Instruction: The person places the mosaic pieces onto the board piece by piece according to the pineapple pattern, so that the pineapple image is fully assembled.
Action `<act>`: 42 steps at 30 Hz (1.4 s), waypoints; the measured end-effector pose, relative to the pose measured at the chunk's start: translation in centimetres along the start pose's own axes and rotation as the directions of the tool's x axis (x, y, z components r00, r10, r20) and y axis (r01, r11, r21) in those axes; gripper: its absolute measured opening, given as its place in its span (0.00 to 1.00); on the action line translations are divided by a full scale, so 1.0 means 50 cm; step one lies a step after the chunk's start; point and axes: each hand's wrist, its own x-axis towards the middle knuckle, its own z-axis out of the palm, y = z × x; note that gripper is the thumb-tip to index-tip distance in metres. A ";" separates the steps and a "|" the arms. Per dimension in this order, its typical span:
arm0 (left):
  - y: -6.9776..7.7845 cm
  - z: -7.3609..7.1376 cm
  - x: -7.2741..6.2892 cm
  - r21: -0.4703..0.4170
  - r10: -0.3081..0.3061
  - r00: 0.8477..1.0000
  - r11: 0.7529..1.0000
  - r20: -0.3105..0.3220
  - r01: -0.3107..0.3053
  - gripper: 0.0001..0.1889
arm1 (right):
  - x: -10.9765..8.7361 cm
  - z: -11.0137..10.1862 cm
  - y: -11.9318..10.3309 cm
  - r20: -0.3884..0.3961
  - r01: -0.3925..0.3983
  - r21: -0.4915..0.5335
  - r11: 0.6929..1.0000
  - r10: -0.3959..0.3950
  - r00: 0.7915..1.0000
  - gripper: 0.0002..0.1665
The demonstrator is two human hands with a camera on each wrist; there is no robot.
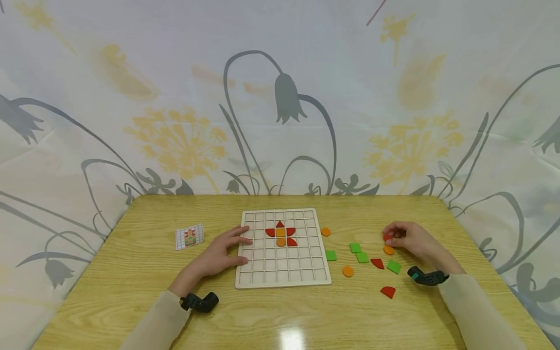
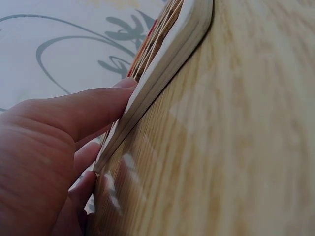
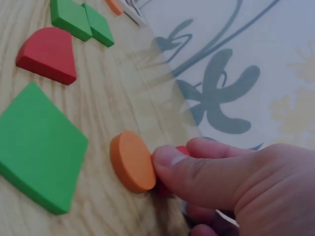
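A white grid board (image 1: 258,265) lies on the table, with several red and orange tiles set in its upper middle squares. My left hand (image 1: 223,250) rests at the board's left edge, fingers spread over the rim; in the left wrist view the thumb touches the board's side. To the right, my right hand (image 1: 409,238) pinches a red tile (image 3: 183,150) between thumb and fingers, its shape mostly hidden. Right beside the thumb is an orange disc (image 3: 133,162) on the table. A green square tile (image 3: 42,147) and a red quarter-circle tile (image 3: 49,54) lie close to that hand.
Left of the board lies a small pattern card (image 1: 189,236) with a coloured figure on a grid. Loose green squares (image 1: 355,248), orange discs (image 1: 347,271) and another red quarter-circle (image 1: 388,291) lie right of the board. A patterned curtain (image 1: 280,146) hangs behind the table.
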 end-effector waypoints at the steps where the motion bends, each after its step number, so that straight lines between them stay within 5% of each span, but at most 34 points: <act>1: 0.000 0.000 0.001 0.000 0.002 1.000 1.000 -0.001 -0.002 0.22 | 0.002 -0.002 -0.002 0.005 0.006 -0.019 1.000 -0.006 1.000 0.14; 7: 0.002 -0.001 0.003 -0.001 0.003 1.000 1.000 -0.001 -0.003 0.22 | 0.011 -0.012 -0.024 0.034 0.014 -0.096 0.995 -0.011 0.999 0.12; 15: 0.007 -0.004 0.003 -0.006 -0.002 1.000 1.000 0.005 0.002 0.22 | 0.034 0.015 -0.067 -0.033 0.066 -0.130 0.989 -0.070 0.997 0.07; 28: 0.006 -0.003 0.000 -0.004 0.009 1.000 1.000 -0.001 -0.009 0.21 | 0.101 0.119 -0.166 -0.029 0.172 -0.016 0.985 -0.172 0.985 0.02; 42: 0.010 -0.003 -0.003 0.014 0.002 1.000 1.000 -0.003 -0.002 0.22 | 0.166 0.253 -0.269 0.062 0.241 0.145 0.959 -0.252 0.966 0.05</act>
